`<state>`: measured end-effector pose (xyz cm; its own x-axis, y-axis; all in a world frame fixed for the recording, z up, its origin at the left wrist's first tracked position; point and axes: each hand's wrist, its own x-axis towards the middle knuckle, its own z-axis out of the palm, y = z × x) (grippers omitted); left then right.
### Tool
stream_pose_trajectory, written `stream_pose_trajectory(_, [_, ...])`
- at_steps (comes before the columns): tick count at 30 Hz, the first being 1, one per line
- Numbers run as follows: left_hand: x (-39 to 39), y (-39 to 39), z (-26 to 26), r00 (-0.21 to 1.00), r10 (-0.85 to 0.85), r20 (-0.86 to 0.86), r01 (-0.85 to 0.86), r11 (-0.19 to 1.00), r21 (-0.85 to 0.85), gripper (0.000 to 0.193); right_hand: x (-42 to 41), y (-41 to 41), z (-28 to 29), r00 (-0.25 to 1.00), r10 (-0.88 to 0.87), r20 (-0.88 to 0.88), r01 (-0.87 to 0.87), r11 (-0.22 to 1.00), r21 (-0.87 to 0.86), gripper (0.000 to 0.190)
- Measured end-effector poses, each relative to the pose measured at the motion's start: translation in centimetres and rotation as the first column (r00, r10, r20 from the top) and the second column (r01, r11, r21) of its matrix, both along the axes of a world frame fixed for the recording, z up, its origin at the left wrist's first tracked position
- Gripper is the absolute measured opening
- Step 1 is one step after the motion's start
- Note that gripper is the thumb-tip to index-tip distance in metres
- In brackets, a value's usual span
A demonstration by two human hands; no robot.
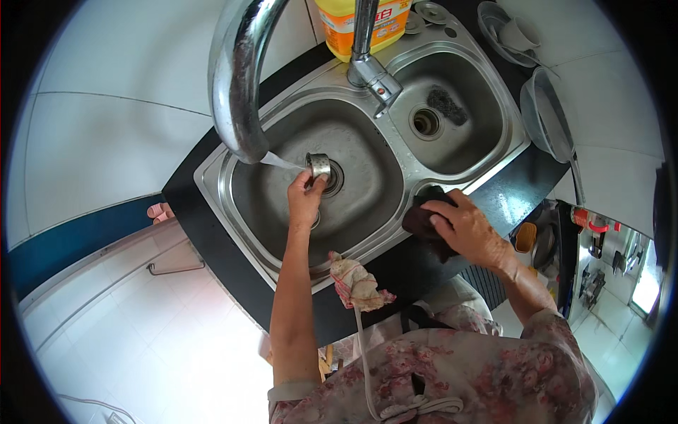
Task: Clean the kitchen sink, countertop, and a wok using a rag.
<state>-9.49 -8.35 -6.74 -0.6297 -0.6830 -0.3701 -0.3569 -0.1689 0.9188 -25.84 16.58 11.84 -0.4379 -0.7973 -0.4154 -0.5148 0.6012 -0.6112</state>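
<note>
My left hand (306, 199) pinches a small metal sink strainer basket (319, 164) over the larger basin (365, 212). Water (283, 161) runs from the chrome faucet spout (235, 106) onto or beside the strainer. Just behind it lies the drain (335, 183), partly covered by the strainer and my fingers. Off to the right, my right hand (466, 225) grips a dark brown cloth (428, 214) at the sink's front rim. A checked, stained rag (357, 281) rests on the counter's front edge between my arms.
The smaller basin (455, 151) holds a dark scouring pad (446, 105) beside its drain. A yellow detergent jug (339, 32) stands behind the faucet lever (389, 87). Drain covers (431, 11) sit at the back corner. Plastic bowls (545, 114) line the wall at right.
</note>
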Motion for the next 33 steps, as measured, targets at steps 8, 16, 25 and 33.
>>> stream_pose_trajectory(8, [1.9,2.2,4.7,0.946,-0.283,0.158,0.307,0.63,-0.714,0.014,-0.3,-4.6,0.9,0.888,0.1,-0.448,-0.17,0.979,-0.117,0.035])
stream_pose_trajectory(16, [2.0,2.9,5.6,0.973,-0.098,-0.208,0.086,0.994,-0.064,0.009,-0.7,-11.7,-7.2,0.977,0.2,0.069,-0.17,0.936,-0.308,0.055])
stream_pose_trajectory(25, [2.7,3.0,6.2,0.925,0.027,-0.38,0.059,0.976,0.211,0.013,1.6,-13.1,-9.0,0.61,0.124,0.783,0.176,0.942,-0.286,0.063])
stream_pose_trajectory(33, [2.0,3.9,6.3,0.908,0.106,-0.406,-0.061,0.991,0.123,0.008,2.2,-13.0,-7.4,0.769,0.184,0.613,0.151,0.879,-0.453,0.065])
